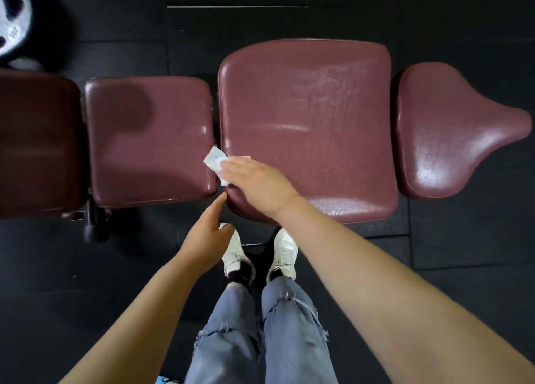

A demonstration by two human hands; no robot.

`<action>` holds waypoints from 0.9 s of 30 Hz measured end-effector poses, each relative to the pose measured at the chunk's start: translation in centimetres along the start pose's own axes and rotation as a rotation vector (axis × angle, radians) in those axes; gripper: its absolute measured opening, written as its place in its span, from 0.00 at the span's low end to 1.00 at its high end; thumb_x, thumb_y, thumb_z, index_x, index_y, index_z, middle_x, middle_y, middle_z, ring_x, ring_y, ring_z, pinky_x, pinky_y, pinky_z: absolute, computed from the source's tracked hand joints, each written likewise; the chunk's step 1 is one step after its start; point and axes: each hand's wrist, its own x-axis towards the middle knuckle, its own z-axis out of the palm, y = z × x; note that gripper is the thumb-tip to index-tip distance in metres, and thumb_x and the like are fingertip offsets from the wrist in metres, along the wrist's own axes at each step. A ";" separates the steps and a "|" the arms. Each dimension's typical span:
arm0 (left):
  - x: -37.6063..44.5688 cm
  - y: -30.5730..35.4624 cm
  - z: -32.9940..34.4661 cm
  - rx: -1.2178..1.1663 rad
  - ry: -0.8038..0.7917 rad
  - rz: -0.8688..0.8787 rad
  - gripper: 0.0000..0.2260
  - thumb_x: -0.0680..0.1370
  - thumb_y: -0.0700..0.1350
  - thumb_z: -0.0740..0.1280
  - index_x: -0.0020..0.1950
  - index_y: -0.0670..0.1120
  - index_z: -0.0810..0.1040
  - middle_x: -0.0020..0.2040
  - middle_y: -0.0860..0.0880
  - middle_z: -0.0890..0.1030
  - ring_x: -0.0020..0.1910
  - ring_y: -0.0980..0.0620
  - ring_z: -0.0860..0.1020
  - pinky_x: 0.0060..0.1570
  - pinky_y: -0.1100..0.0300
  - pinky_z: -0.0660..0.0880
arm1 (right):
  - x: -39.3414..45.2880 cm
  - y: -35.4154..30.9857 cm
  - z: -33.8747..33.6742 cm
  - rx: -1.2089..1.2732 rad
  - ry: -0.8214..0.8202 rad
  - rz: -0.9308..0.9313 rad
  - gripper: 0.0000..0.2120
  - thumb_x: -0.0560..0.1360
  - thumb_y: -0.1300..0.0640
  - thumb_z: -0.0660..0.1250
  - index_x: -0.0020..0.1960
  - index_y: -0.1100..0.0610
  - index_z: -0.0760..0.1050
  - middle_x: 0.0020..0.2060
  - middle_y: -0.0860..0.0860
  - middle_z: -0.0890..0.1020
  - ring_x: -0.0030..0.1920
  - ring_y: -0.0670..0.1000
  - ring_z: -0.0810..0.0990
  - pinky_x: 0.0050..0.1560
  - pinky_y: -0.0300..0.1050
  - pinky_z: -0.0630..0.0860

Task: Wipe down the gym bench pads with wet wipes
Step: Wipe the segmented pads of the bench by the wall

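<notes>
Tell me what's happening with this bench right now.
A person stands over a maroon gym bench and is wiping it. The right hand presses a white wipe flat against the left edge of the big middle pad, which shows wet streaks. The left hand hangs free, holding nothing. The pad to its left looks mostly dull, and the narrow end pad is shiny.
</notes>
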 end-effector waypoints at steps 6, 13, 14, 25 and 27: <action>0.2 -1.3 0.4 0.001 -0.030 -0.017 0.34 0.77 0.38 0.60 0.78 0.63 0.54 0.39 0.64 0.69 0.36 0.64 0.68 0.41 0.68 0.67 | -11.4 11.0 -5.5 -0.069 0.303 0.658 0.27 0.74 0.70 0.57 0.66 0.50 0.77 0.62 0.53 0.80 0.61 0.57 0.79 0.58 0.40 0.71; -0.4 -0.7 0.9 -0.048 0.010 -0.039 0.33 0.79 0.38 0.58 0.78 0.62 0.54 0.55 0.62 0.72 0.38 0.68 0.70 0.44 0.68 0.69 | -9.2 4.6 -2.0 0.069 0.586 0.881 0.19 0.73 0.69 0.59 0.56 0.56 0.81 0.53 0.57 0.84 0.50 0.61 0.82 0.51 0.48 0.76; -0.5 -0.6 0.9 -0.055 0.020 -0.042 0.33 0.78 0.38 0.58 0.78 0.63 0.55 0.60 0.60 0.70 0.42 0.69 0.71 0.48 0.66 0.70 | -6.7 2.0 -1.1 0.096 0.490 0.717 0.19 0.72 0.68 0.58 0.56 0.55 0.81 0.54 0.56 0.83 0.50 0.60 0.82 0.51 0.49 0.77; -0.6 -1.4 0.9 -0.042 -0.018 -0.021 0.34 0.78 0.37 0.59 0.79 0.62 0.54 0.56 0.63 0.72 0.39 0.66 0.70 0.53 0.59 0.73 | -17.2 10.2 -6.5 -0.037 0.397 0.977 0.24 0.75 0.72 0.57 0.63 0.54 0.79 0.54 0.58 0.83 0.52 0.62 0.82 0.50 0.39 0.70; -0.5 -1.7 0.9 -0.029 -0.017 -0.012 0.33 0.78 0.38 0.59 0.78 0.62 0.54 0.66 0.61 0.68 0.46 0.69 0.71 0.60 0.56 0.72 | -17.4 9.2 -5.5 0.019 0.520 1.197 0.20 0.77 0.70 0.58 0.62 0.57 0.80 0.53 0.61 0.84 0.52 0.63 0.82 0.51 0.44 0.72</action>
